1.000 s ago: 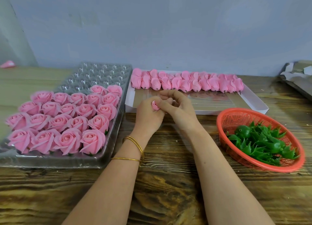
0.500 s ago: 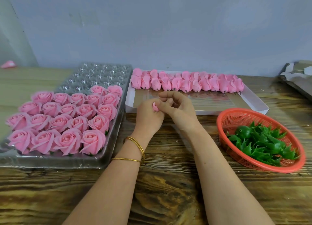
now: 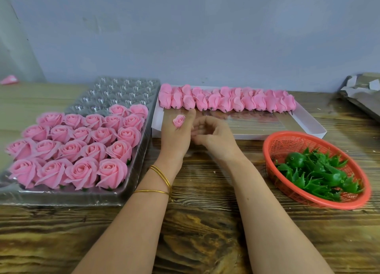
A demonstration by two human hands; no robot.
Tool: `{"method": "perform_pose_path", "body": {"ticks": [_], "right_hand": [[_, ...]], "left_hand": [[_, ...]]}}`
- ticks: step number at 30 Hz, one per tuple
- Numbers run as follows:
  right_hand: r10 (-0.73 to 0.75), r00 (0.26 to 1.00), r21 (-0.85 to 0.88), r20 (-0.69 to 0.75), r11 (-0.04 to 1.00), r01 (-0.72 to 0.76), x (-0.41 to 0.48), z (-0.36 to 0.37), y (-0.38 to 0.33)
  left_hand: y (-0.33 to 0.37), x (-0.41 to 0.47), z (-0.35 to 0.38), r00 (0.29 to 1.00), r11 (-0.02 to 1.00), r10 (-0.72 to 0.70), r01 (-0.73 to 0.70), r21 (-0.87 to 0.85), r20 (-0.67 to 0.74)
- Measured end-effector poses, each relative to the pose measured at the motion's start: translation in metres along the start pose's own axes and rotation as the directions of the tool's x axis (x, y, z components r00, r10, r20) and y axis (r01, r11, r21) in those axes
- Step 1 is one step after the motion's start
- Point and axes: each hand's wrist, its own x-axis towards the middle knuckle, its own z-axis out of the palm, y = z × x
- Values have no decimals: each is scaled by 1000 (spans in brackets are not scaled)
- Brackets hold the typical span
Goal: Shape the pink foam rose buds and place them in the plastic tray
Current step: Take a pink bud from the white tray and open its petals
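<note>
Scanning from the left, I note the plastic tray (image 3: 131, 183) on the wooden table (image 3: 195, 232), its near rows packed with finished roses (image 3: 82, 148). Left hand (image 3: 174, 138) pinches one small rose bud (image 3: 178, 120) between thumb and forefinger, in front of the white box (image 3: 304, 125). Right hand (image 3: 213, 134) sits just beside it, fingers loosely curled, grasping nothing I can see. Unshaped buds (image 3: 226, 101) line the box's far side. Red basket (image 3: 287, 140) holds green calyxes (image 3: 316, 173).
</note>
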Motion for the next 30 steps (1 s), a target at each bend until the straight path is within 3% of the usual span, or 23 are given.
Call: {"method": "perform_pose_path", "body": {"ticks": [3, 9, 21, 30], "right_hand": [[20, 996, -14, 84, 1000, -19, -2, 4, 1], [3, 998, -54, 63, 999, 0, -4, 5, 0], [87, 983, 48, 159, 994, -96, -8, 3, -5], [51, 993, 85, 110, 995, -60, -3, 5, 2]], "left_hand": [[0, 0, 3, 997, 992, -79, 79, -97, 4], [-3, -1, 4, 996, 992, -66, 73, -107, 63], [2, -2, -4, 987, 999, -7, 0, 45, 158], [4, -5, 0, 990, 999, -4, -3, 46, 141]]}}
